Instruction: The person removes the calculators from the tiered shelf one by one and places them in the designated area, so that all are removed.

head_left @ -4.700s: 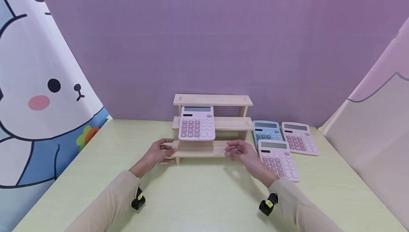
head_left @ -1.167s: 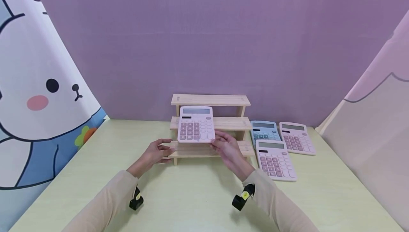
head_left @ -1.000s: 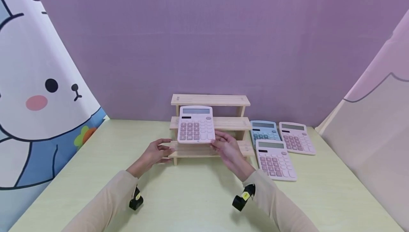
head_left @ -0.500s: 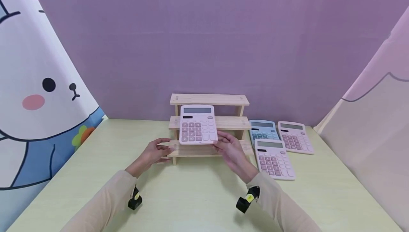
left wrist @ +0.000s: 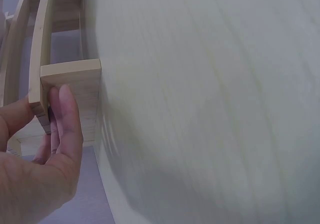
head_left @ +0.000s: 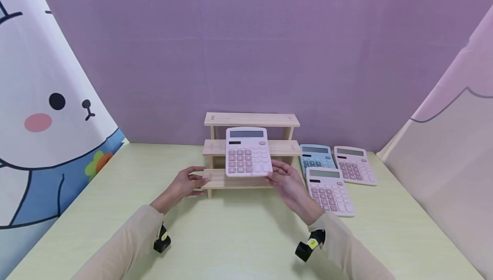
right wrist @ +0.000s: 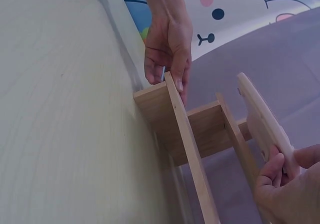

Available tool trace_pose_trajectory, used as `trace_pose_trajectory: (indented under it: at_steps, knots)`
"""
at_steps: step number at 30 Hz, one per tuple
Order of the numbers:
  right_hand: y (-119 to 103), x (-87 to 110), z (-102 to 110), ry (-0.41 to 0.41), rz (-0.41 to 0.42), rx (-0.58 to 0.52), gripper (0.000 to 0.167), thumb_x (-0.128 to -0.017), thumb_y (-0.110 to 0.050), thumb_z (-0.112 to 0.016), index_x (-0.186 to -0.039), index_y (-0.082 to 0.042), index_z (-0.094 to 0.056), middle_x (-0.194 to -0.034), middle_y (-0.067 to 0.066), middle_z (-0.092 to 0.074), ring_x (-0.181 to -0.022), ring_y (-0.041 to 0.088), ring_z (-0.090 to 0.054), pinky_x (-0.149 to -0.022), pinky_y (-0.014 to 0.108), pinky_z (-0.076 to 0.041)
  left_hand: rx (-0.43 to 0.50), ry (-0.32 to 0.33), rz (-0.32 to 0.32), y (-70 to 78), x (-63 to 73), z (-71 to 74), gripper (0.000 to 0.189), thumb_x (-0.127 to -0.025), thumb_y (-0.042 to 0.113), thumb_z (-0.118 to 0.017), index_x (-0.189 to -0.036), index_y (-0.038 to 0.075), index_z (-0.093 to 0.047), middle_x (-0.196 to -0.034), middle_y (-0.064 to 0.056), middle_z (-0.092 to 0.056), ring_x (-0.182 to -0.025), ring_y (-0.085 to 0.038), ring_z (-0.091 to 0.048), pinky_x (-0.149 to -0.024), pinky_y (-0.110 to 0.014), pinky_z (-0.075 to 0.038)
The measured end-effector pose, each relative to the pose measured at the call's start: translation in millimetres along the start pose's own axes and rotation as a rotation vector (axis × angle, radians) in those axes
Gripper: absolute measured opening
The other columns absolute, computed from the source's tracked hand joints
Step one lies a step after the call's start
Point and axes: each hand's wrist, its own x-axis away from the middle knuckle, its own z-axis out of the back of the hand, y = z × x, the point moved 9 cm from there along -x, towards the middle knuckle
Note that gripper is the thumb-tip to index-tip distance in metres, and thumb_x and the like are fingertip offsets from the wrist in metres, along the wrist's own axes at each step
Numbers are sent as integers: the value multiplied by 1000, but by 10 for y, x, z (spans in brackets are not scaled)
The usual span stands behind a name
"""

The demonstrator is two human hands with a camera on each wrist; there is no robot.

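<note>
A three-step wooden display rack point(head_left: 252, 119) stands against the purple backdrop. My left hand point(head_left: 185, 187) pinches the left end of its lowest step, thumb on top and fingers curled beneath, as the left wrist view shows on the step end point(left wrist: 37, 92). My right hand point(head_left: 290, 188) grips the lower right corner of a pink calculator point(head_left: 248, 153), display upward and keys facing me. In the right wrist view, the calculator point(right wrist: 262, 116) tilts in front of the upper steps, with a gap between it and the step edge. It hides the middle of the rack in the head view.
Right of the rack lie a blue calculator point(head_left: 316, 156) and two pink ones, one at the back point(head_left: 355, 165) and one nearer point(head_left: 330, 191) that overlaps the blue one. Printed cloth point(head_left: 57, 70) borders the pale table point(head_left: 231, 237) on the left.
My right hand has left the lowest step's right end and taken the pink calculator's corner. The calculator has come off the middle step and shifted rightward. My left hand stays put.
</note>
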Motion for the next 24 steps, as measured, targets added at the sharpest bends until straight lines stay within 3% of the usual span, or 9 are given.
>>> trace_pose_trajectory:
  at_steps: [18,24]
  knots:
    - [-111,156,422,19,19,30,51,-85,13,-45,-134,6,-30,-82,-3,-58,-76,9,-60,-79,21,-54,-20,-11,1,5,-5,3,53,-87,11,-61,-135,5,-39,-110,-16,-52,-79,-12,-59,-79,-40,-58]
    - [-161,211,581,38,23,15,42,-87,11,-46,-127,1,-39,-80,-3,-57,-76,8,-60,-76,19,-54,-19,-7,3,-16,-27,8,53,-87,11,-61,-134,4,-39,-109,-15,-52,-78,-12,-60,-77,-39,-58]
